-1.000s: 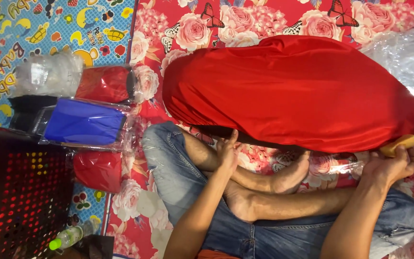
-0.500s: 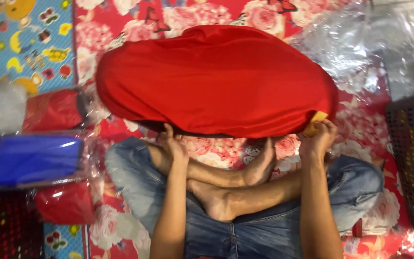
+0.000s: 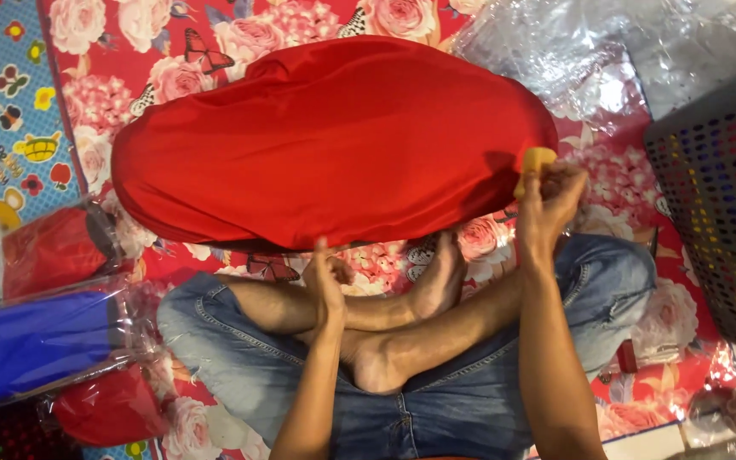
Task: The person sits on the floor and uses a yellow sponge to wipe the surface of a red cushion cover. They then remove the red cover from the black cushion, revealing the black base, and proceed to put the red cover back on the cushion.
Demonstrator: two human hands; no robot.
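Red satin-like cloth (image 3: 325, 140): right hand (image 3: 547, 200) pinches its 3 o'clock corner plus a yellow tag (image 3: 537, 159); left hand (image 3: 325, 285), fingers together, grips the 6 o'clock hem. Slippery fabric could easily slide free.

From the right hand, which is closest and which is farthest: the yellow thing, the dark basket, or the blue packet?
1. Yellow thing: held at the right hand's fingertips, against the red cloth's edge.
2. Dark basket: off to the right.
3. Blue packet: far left, in clear plastic.
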